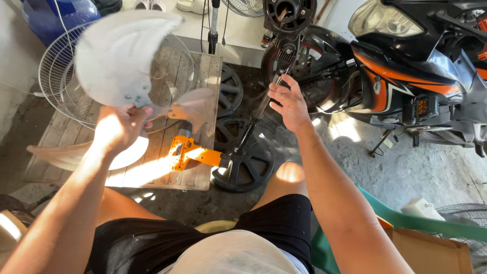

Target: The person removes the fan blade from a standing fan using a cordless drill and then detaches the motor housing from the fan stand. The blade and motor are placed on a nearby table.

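My left hand [119,127] grips a translucent white fan blade set [119,61] at its hub and holds it up over the wooden pallet [200,175]. My right hand [288,101] is wrapped around the black pole [257,112] of a standing fan. The pole runs from the black motor housing [289,15] at the top down to a round black base [249,170] on the floor. I sit with bare knees below both arms.
A wire fan guard [56,76] lies on the pallet, an orange power tool [195,152] at its edge. A black and orange motorcycle [406,76] stands to the right. More black fan bases [231,91] lie behind. A cardboard box [431,248] sits bottom right.
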